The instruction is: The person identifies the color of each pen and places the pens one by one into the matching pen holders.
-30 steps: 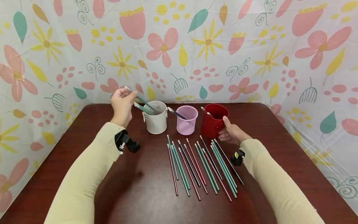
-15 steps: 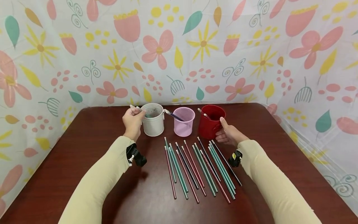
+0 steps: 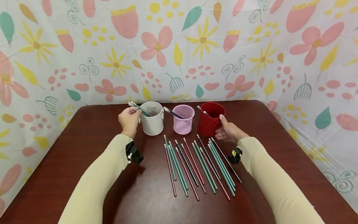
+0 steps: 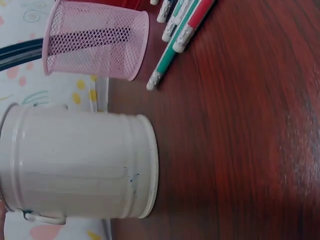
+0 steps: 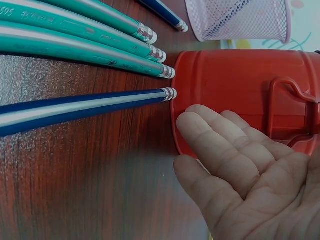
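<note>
My left hand is at the left rim of the white bucket, thumb and fingers curled at two green pencils that lean out of it. The fingertips are partly hidden, and the left wrist view shows barely any of this hand. On the right, my right hand rests against the red bucket, thumb up by its rim. In the right wrist view its fingers lie nearly straight along the red side, by the wire handle. Two pencils lean out of the red bucket.
Between the buckets stands a pink mesh cup with dark blue pencils leaning out. Several red, green and blue pencils lie spread on the brown table in front. A flowered cloth hangs behind.
My left hand has come down and right to the white bucket, lowering a green pencil into it. Both green pencils now lean close together at the rim. My right hand stays on the red bucket.
</note>
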`<state>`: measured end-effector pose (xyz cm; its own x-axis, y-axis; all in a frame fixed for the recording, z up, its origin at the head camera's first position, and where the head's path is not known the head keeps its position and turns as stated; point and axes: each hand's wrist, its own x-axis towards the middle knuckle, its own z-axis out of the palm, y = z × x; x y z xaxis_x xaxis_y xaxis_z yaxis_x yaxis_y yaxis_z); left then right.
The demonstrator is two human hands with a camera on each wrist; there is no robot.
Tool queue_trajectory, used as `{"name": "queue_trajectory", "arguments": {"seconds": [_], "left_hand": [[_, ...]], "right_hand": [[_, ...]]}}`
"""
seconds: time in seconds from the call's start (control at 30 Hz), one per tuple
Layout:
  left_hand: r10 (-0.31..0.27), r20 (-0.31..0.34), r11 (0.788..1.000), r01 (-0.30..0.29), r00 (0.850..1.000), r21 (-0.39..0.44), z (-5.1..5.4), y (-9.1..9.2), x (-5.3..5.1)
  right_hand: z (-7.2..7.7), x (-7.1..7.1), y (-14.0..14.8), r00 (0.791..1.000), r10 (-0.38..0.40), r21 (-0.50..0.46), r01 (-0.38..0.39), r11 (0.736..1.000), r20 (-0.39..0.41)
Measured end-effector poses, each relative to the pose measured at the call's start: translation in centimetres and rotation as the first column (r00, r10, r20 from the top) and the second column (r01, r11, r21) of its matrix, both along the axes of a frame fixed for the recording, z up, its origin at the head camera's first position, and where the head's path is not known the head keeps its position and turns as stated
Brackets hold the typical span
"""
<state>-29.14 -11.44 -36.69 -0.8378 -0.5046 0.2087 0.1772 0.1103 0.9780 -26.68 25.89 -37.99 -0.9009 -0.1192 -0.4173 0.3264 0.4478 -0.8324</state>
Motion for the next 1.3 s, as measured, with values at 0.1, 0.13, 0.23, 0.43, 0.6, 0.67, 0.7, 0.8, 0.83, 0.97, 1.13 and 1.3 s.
{"name": "queue_trajectory", "arguments": {"seconds": [0.1,0.13,0.23,0.43,0.6,0.67,0.7,0.8,0.83,0.97,1.13,1.3], "left_hand": [[-0.004,0.008,1.0,0.004,1.0,0.023,0.1,-0.4,0.1],[-0.009,0.011,0.999,0.009,1.0,0.034,0.1,-0.5,0.1],[-0.029,0.008,0.997,0.029,1.0,0.068,0.0,-0.7,0.3],[-0.09,0.045,0.995,0.088,0.995,0.039,-0.9,-1.5,1.1],[-0.2,0.159,0.98,0.201,0.967,0.01,-2.3,-2.1,2.4],[-0.28,0.221,0.956,0.292,0.934,-0.022,-2.7,-2.0,2.9],[-0.318,0.263,0.938,0.343,0.911,-0.052,-2.9,-1.9,3.1],[-0.433,0.38,0.842,0.517,0.817,-0.151,-3.1,-1.0,3.5],[-0.462,0.413,0.803,0.568,0.785,-0.182,-3.1,-0.4,3.6],[-0.52,0.543,0.624,0.728,0.659,-0.286,-3.3,1.8,3.8],[-0.439,0.734,0.357,0.85,0.518,-0.387,-3.8,4.1,4.2],[-0.313,0.808,0.252,0.864,0.5,-0.437,-3.9,5.1,4.5]], "right_hand": [[0.0,-0.1,-0.1,1.0,0.009,-0.002,-0.009,1.0,0.0],[-0.1,-0.1,-0.1,1.0,0.011,-0.003,-0.011,1.0,0.002],[-0.1,-0.1,-0.1,1.0,0.01,-0.003,-0.01,1.0,0.001],[0.0,-0.2,-0.2,1.0,0.025,-0.001,-0.025,1.0,-0.008],[-0.1,-0.2,-0.2,1.0,0.023,-0.003,-0.023,1.0,-0.003],[-0.1,-0.2,-0.1,1.0,0.018,-0.007,-0.018,1.0,0.001],[-0.1,-0.2,-0.1,1.0,0.016,-0.01,-0.016,1.0,0.002],[-0.1,-0.2,-0.1,1.0,0.013,-0.02,-0.013,1.0,0.006],[0.0,-0.1,-0.1,1.0,0.009,-0.022,-0.009,1.0,0.004],[0.0,-0.1,0.2,1.0,0.012,-0.016,-0.012,1.0,0.0],[-0.2,-0.1,0.4,1.0,0.008,-0.001,-0.008,1.0,0.001],[-0.1,-0.1,0.1,1.0,0.012,0.001,-0.012,1.0,-0.007]]}}
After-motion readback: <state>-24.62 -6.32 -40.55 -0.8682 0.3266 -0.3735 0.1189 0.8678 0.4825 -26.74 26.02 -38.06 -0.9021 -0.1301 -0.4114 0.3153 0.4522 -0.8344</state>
